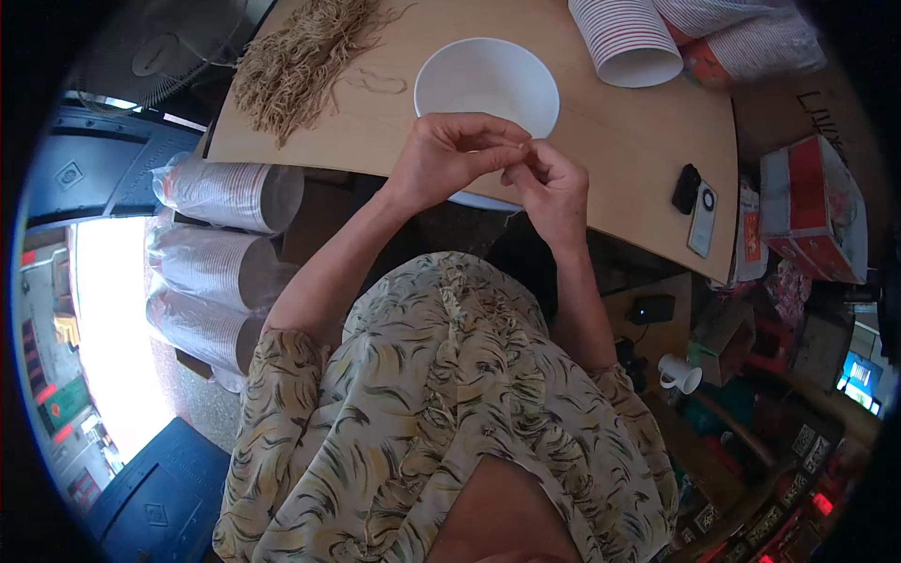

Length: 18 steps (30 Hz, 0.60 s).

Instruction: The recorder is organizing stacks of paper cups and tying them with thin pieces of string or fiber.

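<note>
My left hand (458, 159) and my right hand (554, 190) meet fingertip to fingertip over the table's near edge. Both are pinched closed, and what they hold is too small or hidden to make out. Just beyond them is a round white paper tub (488, 58), its wide mouth facing up. A white curved edge (481, 201) shows beneath my hands; I cannot tell whether it belongs to that tub. On the table's left lies a heap of tan twine (298, 68), with one loose strand (377, 84) curling toward the tub.
Nested paper tubs (627, 42) lie at the table's far right, near bagged ones (765, 47). A phone (702, 218) and a black case (686, 190) lie near the right edge. Wrapped tub stacks (211, 272) stand left of the table. A white mug (679, 375) is at lower right.
</note>
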Motion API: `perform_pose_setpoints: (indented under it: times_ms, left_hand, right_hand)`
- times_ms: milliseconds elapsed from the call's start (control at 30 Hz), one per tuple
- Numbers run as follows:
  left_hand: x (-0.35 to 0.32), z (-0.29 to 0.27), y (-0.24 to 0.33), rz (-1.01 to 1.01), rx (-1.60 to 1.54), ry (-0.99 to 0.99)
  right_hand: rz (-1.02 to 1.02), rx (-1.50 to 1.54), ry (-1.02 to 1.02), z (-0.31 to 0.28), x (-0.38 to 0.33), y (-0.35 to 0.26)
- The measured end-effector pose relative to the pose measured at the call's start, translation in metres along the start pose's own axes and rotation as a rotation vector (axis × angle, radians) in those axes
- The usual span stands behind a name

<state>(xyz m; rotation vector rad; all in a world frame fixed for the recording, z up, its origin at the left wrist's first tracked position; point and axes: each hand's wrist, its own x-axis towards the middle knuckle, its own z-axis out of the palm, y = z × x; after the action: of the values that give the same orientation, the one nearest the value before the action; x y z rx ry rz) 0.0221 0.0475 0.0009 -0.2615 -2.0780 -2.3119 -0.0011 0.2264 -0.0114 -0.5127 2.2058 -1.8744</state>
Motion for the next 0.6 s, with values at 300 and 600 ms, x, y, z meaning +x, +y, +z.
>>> perform_pose_setpoints:
  times_ms: [300,600]
  left_hand:
    - [0.041,-0.098,0.005,0.29,0.896,0.363]
    - [0.066,-0.144,-0.042,-0.086,0.105,0.043]
  right_hand:
    - [-0.165,-0.346,-0.017,0.023,0.027,-0.024]
    - [-0.637,-0.643,0.157,0.044,0.049,-0.059]
